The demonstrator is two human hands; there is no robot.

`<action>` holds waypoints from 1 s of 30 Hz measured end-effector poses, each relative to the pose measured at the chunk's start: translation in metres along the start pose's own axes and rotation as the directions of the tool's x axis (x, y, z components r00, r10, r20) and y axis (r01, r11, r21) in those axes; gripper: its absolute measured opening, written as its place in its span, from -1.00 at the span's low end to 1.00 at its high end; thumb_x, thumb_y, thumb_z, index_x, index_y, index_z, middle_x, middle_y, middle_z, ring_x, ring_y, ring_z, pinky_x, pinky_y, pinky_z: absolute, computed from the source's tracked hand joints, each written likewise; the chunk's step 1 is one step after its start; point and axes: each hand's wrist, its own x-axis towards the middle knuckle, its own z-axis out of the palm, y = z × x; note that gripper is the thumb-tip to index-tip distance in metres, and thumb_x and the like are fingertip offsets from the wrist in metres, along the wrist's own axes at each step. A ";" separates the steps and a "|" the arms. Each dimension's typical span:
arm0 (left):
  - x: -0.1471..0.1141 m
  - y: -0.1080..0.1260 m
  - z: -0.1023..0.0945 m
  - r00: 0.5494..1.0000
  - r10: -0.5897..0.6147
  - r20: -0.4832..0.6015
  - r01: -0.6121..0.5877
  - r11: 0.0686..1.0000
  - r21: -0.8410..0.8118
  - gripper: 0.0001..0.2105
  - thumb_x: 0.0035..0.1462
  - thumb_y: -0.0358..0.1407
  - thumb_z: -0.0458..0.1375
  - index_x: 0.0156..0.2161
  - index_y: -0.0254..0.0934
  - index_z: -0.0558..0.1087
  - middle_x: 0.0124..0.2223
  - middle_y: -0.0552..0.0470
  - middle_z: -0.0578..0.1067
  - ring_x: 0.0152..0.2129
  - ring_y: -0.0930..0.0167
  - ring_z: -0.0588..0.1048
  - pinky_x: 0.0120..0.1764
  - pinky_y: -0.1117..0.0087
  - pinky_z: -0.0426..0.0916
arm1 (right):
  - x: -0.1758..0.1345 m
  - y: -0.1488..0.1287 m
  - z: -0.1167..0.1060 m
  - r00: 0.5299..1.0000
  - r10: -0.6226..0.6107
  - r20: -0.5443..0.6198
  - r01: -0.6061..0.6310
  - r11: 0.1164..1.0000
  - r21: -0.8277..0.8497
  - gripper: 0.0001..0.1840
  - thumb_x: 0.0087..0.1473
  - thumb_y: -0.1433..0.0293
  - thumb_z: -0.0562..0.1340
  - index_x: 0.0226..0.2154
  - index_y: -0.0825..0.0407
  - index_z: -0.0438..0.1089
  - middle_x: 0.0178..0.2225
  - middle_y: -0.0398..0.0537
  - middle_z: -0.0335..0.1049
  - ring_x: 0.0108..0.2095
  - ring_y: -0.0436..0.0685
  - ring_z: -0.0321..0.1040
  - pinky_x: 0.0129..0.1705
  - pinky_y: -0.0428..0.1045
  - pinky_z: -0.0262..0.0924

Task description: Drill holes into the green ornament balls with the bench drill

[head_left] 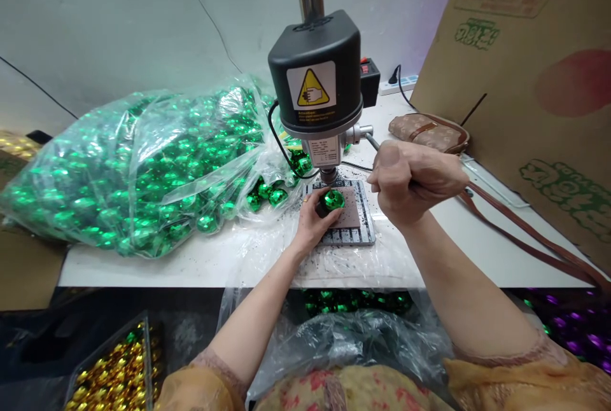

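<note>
My left hand (315, 220) grips a shiny green ball (334, 200) between thumb and fingers, on the drill press base under the chuck (328, 174). A flat brown board (352, 210) lies on the grey slotted base plate (366, 233), with dark specks scattered around. My right hand (405, 179) is closed around the feed lever (371, 139) at the right side of the bench drill press (315, 74). The drill press has a black motor cover with a yellow warning label. Whether the bit touches the ball is hard to make out.
A big clear bag of green balls (143, 169) lies left, with several loose balls (265, 193) at its mouth. On the right are a brown patterned purse (424, 131) and a large cardboard box (539, 80). Below the table edge sit a container of gold balls (112, 373) and purple balls (573, 322).
</note>
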 end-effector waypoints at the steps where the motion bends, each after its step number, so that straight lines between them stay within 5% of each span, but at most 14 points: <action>1: 0.000 0.000 0.000 1.000 0.000 -0.002 0.000 1.000 -0.001 -0.53 0.04 -0.19 0.35 0.07 -0.22 0.43 -0.04 -0.09 0.53 -0.07 0.24 0.47 0.00 0.22 0.37 | -0.002 0.002 -0.001 1.000 -0.028 0.005 0.028 1.000 0.002 -0.52 0.11 0.58 0.17 -0.73 0.06 0.02 -0.76 -0.33 0.02 -0.74 -0.20 0.00 -0.71 -0.13 -0.13; 6: -0.001 0.000 0.001 1.000 -0.012 -0.007 0.012 1.000 -0.020 -0.53 0.02 -0.19 0.36 0.06 -0.20 0.44 -0.03 -0.08 0.52 -0.05 0.23 0.47 0.01 0.20 0.37 | -0.006 0.003 -0.004 0.995 -0.084 0.046 0.084 0.996 -0.002 -0.51 0.08 0.56 0.19 -0.76 0.04 0.03 -0.80 -0.34 0.00 -0.78 -0.19 -0.06 -0.75 -0.12 -0.15; 9: -0.001 0.000 0.003 0.999 -0.034 -0.008 0.034 0.997 -0.070 -0.52 0.01 -0.19 0.37 0.05 -0.20 0.42 -0.02 -0.08 0.52 -0.03 0.23 0.47 0.04 0.19 0.36 | 0.010 -0.004 0.003 0.997 0.071 -0.006 -0.071 0.997 -0.031 -0.53 0.13 0.51 0.18 -0.75 0.03 0.12 -0.78 -0.33 0.05 -0.76 -0.18 -0.03 -0.71 -0.10 -0.17; 13: -0.006 0.007 0.002 0.992 -0.093 -0.086 0.085 0.992 -0.098 -0.54 0.01 -0.20 0.36 0.00 -0.23 0.38 -0.05 -0.08 0.51 -0.09 0.27 0.50 -0.01 0.22 0.39 | 0.041 -0.011 0.018 0.942 0.327 -0.074 -0.331 0.941 -0.066 -0.52 0.18 0.46 0.20 -0.74 0.04 0.20 -0.78 -0.32 0.07 -0.75 -0.20 -0.04 -0.62 -0.09 -0.06; 17: -0.042 0.028 -0.012 0.985 0.047 -0.166 -0.034 0.996 0.083 -0.60 0.00 -0.16 0.35 -0.08 -0.21 0.38 -0.16 -0.05 0.50 -0.21 0.30 0.50 -0.18 0.27 0.42 | 0.053 -0.009 0.022 0.931 0.362 -0.047 -0.364 0.928 -0.072 -0.50 0.18 0.40 0.22 -0.75 0.04 0.19 -0.79 -0.31 0.03 -0.75 -0.20 -0.06 -0.62 -0.10 -0.05; 19: -0.074 0.036 -0.022 0.962 0.269 -0.044 -0.260 0.954 0.150 -0.60 -0.01 -0.15 0.35 -0.10 -0.20 0.37 -0.27 -0.01 0.51 -0.34 0.33 0.50 -0.31 0.31 0.41 | 0.052 -0.007 0.020 0.935 0.353 -0.032 -0.355 0.932 -0.068 -0.51 0.18 0.38 0.22 -0.75 0.03 0.20 -0.78 -0.31 0.04 -0.75 -0.20 -0.04 -0.64 -0.11 -0.04; 21: -0.110 0.039 -0.031 0.877 0.462 0.129 -0.480 0.852 0.208 -0.58 -0.02 -0.12 0.35 -0.09 -0.21 0.38 -0.38 0.01 0.49 -0.46 0.35 0.46 -0.42 0.32 0.37 | 0.050 -0.006 0.019 0.942 0.334 -0.028 -0.335 0.940 -0.062 -0.51 0.18 0.41 0.21 -0.75 0.03 0.20 -0.79 -0.31 0.05 -0.77 -0.20 -0.03 -0.66 -0.12 -0.03; 25: -0.156 0.026 -0.049 0.773 0.507 0.380 -0.619 0.734 0.281 -0.41 -0.02 0.09 0.31 0.03 -0.21 0.41 -0.42 -0.04 0.50 -0.51 0.26 0.45 -0.51 0.23 0.37 | 0.049 -0.005 0.020 0.946 0.318 -0.055 -0.321 0.946 -0.049 -0.50 0.15 0.29 0.25 -0.75 0.02 0.20 -0.79 -0.30 0.05 -0.77 -0.19 -0.02 -0.67 -0.10 -0.03; 27: -0.151 0.016 -0.059 0.784 0.527 0.328 -0.613 0.739 0.279 -0.45 0.05 0.03 0.29 0.10 -0.16 0.39 -0.37 -0.05 0.53 -0.46 0.23 0.49 -0.46 0.21 0.42 | 0.049 -0.005 0.021 0.951 0.304 -0.061 -0.307 0.951 -0.043 -0.49 0.13 0.24 0.25 -0.76 0.02 0.20 -0.79 -0.28 0.05 -0.77 -0.17 -0.04 -0.67 -0.08 -0.04; 30: -0.103 0.001 -0.079 0.894 0.448 0.020 -0.417 0.814 0.405 -0.68 0.22 -0.34 0.15 0.08 -0.10 0.40 -0.24 -0.06 0.54 -0.29 0.24 0.52 -0.26 0.19 0.46 | 0.049 -0.005 0.022 0.953 0.295 -0.065 -0.300 0.949 -0.099 -0.48 0.16 0.29 0.23 -0.76 0.01 0.18 -0.80 -0.28 0.05 -0.77 -0.17 -0.05 -0.66 -0.08 -0.04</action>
